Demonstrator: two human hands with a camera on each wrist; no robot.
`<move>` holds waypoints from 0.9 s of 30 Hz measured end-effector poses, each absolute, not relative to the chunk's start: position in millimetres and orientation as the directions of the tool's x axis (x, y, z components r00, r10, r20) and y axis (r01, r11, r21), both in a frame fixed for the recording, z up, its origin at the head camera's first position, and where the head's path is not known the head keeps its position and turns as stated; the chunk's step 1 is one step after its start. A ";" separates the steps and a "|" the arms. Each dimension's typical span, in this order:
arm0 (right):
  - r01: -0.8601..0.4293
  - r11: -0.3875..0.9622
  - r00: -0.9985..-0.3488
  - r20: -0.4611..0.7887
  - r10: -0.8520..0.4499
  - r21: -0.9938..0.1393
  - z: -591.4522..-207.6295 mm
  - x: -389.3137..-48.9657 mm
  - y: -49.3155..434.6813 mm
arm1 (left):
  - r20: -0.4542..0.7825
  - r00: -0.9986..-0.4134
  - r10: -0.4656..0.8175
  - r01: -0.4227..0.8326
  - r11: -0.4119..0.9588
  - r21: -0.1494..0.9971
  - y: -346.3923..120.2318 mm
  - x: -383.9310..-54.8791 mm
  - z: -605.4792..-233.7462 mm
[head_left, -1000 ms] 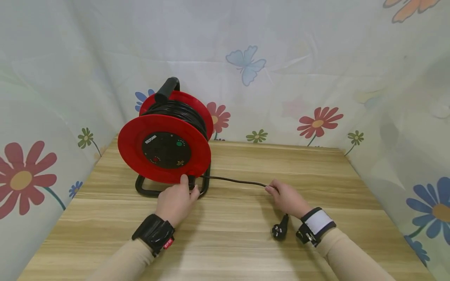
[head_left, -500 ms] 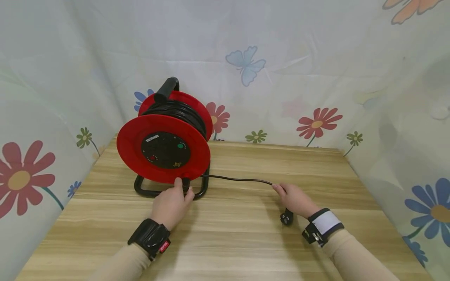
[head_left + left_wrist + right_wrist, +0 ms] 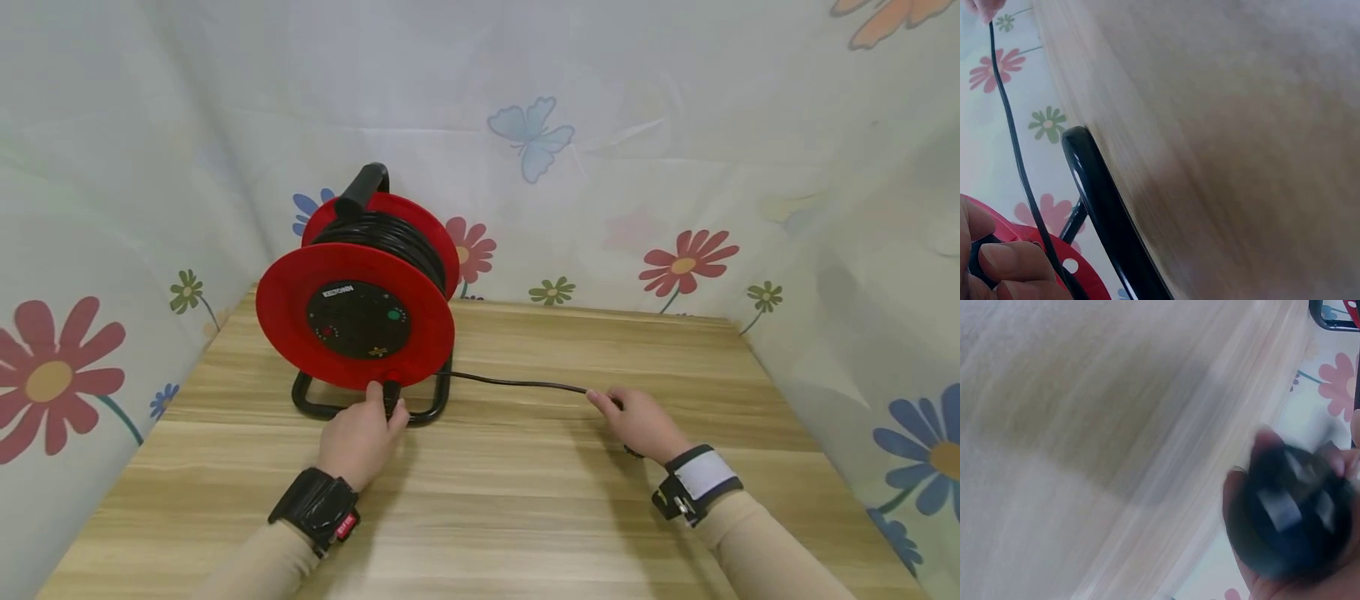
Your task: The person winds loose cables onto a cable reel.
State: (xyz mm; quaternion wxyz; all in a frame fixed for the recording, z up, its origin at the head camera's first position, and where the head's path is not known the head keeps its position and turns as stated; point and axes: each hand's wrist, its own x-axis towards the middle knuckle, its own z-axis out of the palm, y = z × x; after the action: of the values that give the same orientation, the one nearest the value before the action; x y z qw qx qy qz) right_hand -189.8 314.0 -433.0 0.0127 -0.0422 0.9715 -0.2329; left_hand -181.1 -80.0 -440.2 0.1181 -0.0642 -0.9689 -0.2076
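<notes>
A red cable reel wound with black cable stands on a black tubular frame. My left hand grips the black crank knob low on the reel's front disc. From the reel, a thin free length of cable runs rightward to my right hand, which pinches it between thumb and fingers. Below that hand hangs the black power plug, large and blurred close to the palm in the right wrist view. In the head view the hand hides most of it.
The reel rests on a wood-grain table, left of the middle, with a black carrying handle on top. Behind and beside the table hangs a white curtain printed with flowers and a butterfly.
The reel's front disc has turned slightly clockwise, its knob and my left hand shifting left. My right hand has moved right with the cable, and the plug has drawn up under it.
</notes>
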 end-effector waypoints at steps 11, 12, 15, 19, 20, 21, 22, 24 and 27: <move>-0.071 0.879 -0.997 0.021 -0.070 -0.471 -428.8 -190.4 305.7 | 0.167 -0.985 0.033 0.114 0.856 0.505 -96.6 -183.3 -445.3; -0.079 0.879 -0.997 0.027 -0.075 -0.470 -429.3 -190.9 305.0 | 0.153 -0.988 0.028 0.104 0.850 0.516 -98.1 -183.5 -445.3; -0.114 0.872 -0.994 0.050 -0.102 -0.477 -432.3 -192.2 303.1 | 0.134 -0.991 0.024 0.093 0.837 0.540 -102.2 -183.6 -445.2; -0.169 0.853 -0.986 0.095 -0.140 -0.495 -436.3 -193.5 301.8 | 0.126 -0.992 0.026 0.093 0.821 0.563 -107.0 -182.6 -443.4; -0.180 0.851 -0.984 0.105 -0.147 -0.494 -437.5 -194.0 301.8 | 0.125 -0.992 0.026 0.093 0.819 0.567 -108.1 -182.4 -442.5; -0.193 0.850 -0.981 0.113 -0.158 -0.490 -438.7 -194.5 301.8 | 0.123 -0.992 0.026 0.092 0.817 0.569 -109.2 -182.5 -441.9; -0.204 0.849 -0.979 0.117 -0.168 -0.488 -440.0 -195.0 301.8 | 0.119 -0.993 0.026 0.090 0.816 0.571 -110.2 -182.5 -441.1; -0.218 0.847 -0.976 0.120 -0.182 -0.485 -442.4 -196.0 301.4 | 0.112 -0.993 0.023 0.082 0.820 0.566 -112.3 -183.0 -440.4; -0.242 0.847 -0.970 0.127 -0.207 -0.474 -444.2 -197.7 300.0 | 0.102 -0.995 0.021 0.075 0.826 0.558 -115.5 -184.2 -440.0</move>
State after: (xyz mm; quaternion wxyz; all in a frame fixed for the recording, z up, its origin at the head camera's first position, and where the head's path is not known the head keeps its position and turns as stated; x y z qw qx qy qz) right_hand -197.7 300.0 -444.2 -0.0354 -0.1169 0.9602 -0.2511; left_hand -184.2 -115.5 -440.0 0.0458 -0.0249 -0.9545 -0.2936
